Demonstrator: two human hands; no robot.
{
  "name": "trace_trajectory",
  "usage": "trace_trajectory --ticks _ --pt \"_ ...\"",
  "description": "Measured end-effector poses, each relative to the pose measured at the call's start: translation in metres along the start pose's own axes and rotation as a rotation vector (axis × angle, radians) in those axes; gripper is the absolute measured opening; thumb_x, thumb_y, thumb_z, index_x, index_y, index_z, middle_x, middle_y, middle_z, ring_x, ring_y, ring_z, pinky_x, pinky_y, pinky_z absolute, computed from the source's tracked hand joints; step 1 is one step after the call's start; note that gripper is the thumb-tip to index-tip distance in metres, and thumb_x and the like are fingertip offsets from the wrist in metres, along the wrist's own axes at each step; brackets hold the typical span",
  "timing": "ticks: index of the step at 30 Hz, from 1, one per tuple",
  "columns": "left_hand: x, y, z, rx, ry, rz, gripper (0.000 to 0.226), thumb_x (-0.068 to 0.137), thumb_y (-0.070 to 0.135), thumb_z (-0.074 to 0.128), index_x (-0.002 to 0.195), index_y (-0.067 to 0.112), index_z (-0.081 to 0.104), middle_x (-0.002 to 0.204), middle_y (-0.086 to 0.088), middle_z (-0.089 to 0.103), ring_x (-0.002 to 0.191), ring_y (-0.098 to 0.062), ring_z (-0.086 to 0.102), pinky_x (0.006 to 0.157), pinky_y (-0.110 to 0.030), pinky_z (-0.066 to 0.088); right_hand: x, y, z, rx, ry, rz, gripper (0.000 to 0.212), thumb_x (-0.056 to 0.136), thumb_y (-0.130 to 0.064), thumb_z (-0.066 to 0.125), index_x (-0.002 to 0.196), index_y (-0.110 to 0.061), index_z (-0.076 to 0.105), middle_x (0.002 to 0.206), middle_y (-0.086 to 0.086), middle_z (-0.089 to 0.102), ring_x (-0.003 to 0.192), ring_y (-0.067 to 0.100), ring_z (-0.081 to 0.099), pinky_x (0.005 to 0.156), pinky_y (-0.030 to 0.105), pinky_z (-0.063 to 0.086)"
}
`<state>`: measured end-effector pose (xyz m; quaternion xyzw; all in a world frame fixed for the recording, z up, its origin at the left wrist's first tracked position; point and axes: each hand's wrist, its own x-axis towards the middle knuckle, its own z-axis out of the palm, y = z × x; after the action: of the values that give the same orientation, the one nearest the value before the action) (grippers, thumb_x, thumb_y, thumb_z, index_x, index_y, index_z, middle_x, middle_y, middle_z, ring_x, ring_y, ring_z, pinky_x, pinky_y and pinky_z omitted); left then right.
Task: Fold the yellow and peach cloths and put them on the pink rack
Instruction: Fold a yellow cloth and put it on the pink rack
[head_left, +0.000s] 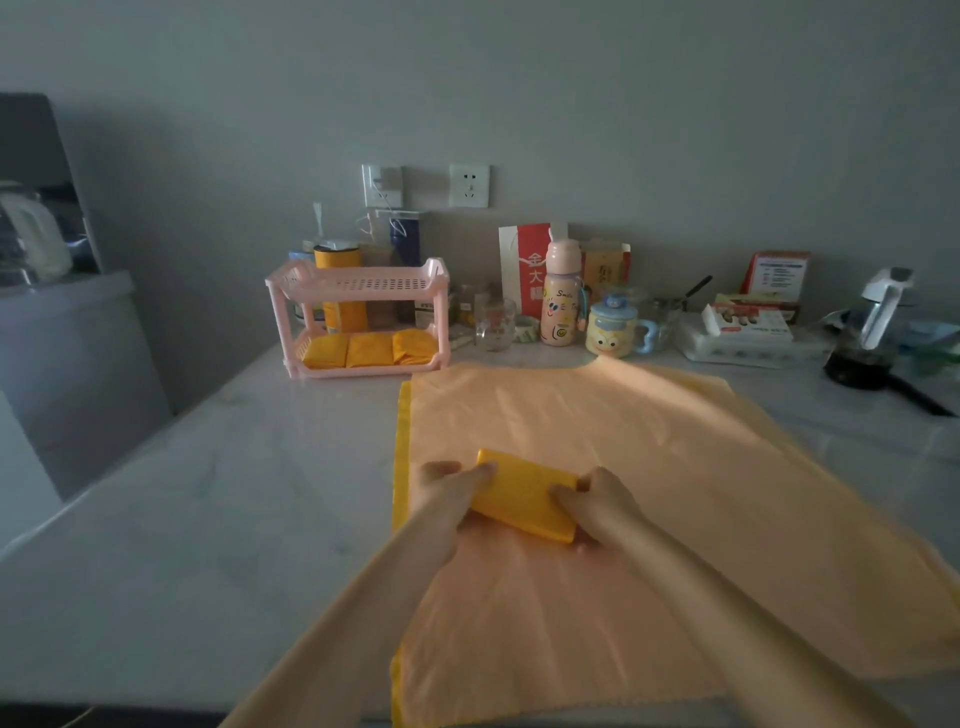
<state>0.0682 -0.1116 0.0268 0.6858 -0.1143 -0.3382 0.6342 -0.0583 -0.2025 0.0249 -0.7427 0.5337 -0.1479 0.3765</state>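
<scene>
I observe the desk (208, 493) from the head view. The peach cloth (597, 415) lies spread flat over its right half, from the near edge almost to the clutter along the far edge. A yellow strip (402, 441) of another cloth shows from under its left border.

Over the near-middle of the peach cloth sits a folded yellow cloth (524, 496), a compact rectangle set at a slant. The left hand (447, 493) grips its left end, fingers laid over the top. The right hand (597, 504) grips its right end, fingers on top and thumb at the near edge. I cannot tell whether the bundle rests on the peach cloth or is held just above it.

The pink rack (379, 284) stands upright toward the far left of the desk, well apart from the hands. Its upper shelf shows bare; on its lower shelf are three folded yellow cloths (369, 351) side by side.

Along the far edge, right of the rack, stand a glass (493, 322), a pink bottle (561, 301) and a duck mug (610, 332). A dark pot (862, 358) sits near the far right corner.
</scene>
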Motion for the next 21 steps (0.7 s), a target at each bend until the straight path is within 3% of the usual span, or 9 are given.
trace_trajectory --ticks 2,4,7,9,11,13,17,21 --pt "0.003 0.004 -0.006 -0.109 -0.026 -0.004 0.035 0.080 0.015 0.069 0.109 0.002 0.055 0.104 -0.013 0.056 0.091 -0.028 0.057 0.072 -0.039 0.054 0.001 -0.005 -0.002 0.227 -0.132 0.068 0.041 0.085 -0.030 0.064 0.110 0.000 0.051 0.079 0.015 0.062 0.048 0.020 0.058 0.046 0.029 0.049" --pt "0.004 0.013 -0.019 -0.181 -0.066 -0.003 0.017 0.082 0.011 0.065 0.097 0.004 0.059 0.096 -0.014 0.057 0.083 -0.025 0.056 0.060 -0.032 0.049 -0.002 -0.016 -0.005 0.313 -0.200 0.056 0.047 0.081 -0.030 0.069 0.113 -0.002 0.048 0.088 0.014 0.061 0.055 0.017 0.059 0.047 0.026 0.046" --pt "0.010 0.030 -0.047 -0.269 -0.098 -0.006 0.007 0.084 0.008 0.063 0.083 0.009 0.056 0.090 -0.011 0.056 0.081 -0.023 0.055 0.062 -0.035 0.050 -0.006 -0.044 -0.007 0.358 -0.306 -0.045 0.050 0.078 -0.032 0.071 0.117 -0.021 0.041 0.109 0.009 0.057 0.081 0.018 0.058 0.066 0.030 0.050" --pt "0.014 0.038 -0.065 -0.290 -0.147 -0.007 0.008 0.084 0.010 0.064 0.086 0.010 0.056 0.095 -0.012 0.059 0.086 -0.024 0.057 0.070 -0.038 0.052 -0.007 -0.059 -0.005 0.524 -0.545 -0.034 0.055 0.072 -0.033 0.074 0.119 -0.016 0.051 0.114 0.011 0.057 0.095 0.023 0.058 0.085 0.040 0.052" --pt "0.019 0.044 -0.083 -0.270 -0.195 -0.006 0.011 0.084 0.012 0.065 0.093 0.010 0.059 0.100 -0.013 0.062 0.091 -0.026 0.060 0.074 -0.038 0.052 -0.006 -0.069 0.005 0.625 -0.781 -0.013 0.068 0.062 -0.036 0.081 0.120 -0.008 0.058 0.114 0.017 0.058 0.099 0.028 0.057 0.086 0.044 0.051" --pt "0.026 0.049 -0.099 -0.254 -0.194 0.010 0.010 0.084 0.012 0.065 0.093 0.010 0.060 0.096 -0.011 0.064 0.088 -0.025 0.061 0.073 -0.036 0.052 -0.003 -0.080 0.020 0.595 -0.905 -0.074 0.060 0.069 -0.027 0.076 0.122 -0.007 0.058 0.116 0.018 0.062 0.097 0.029 0.061 0.083 0.041 0.054" --pt "0.050 0.054 -0.125 -0.250 -0.134 0.022 0.009 0.084 0.011 0.065 0.084 0.013 0.056 0.091 -0.007 0.059 0.082 -0.021 0.057 0.069 -0.034 0.049 0.016 -0.105 0.052 0.531 -0.934 -0.167 0.049 0.078 -0.013 0.069 0.125 -0.007 0.055 0.120 0.016 0.063 0.099 0.027 0.063 0.077 0.033 0.054" --pt "0.082 0.056 -0.139 -0.264 -0.116 0.014 0.009 0.085 0.011 0.063 0.083 0.014 0.054 0.089 -0.005 0.057 0.080 -0.019 0.056 0.065 -0.032 0.050 0.045 -0.123 0.073 0.513 -0.813 -0.155 0.045 0.084 0.000 0.060 0.128 -0.007 0.051 0.108 0.015 0.066 0.088 0.022 0.066 0.072 0.031 0.056"
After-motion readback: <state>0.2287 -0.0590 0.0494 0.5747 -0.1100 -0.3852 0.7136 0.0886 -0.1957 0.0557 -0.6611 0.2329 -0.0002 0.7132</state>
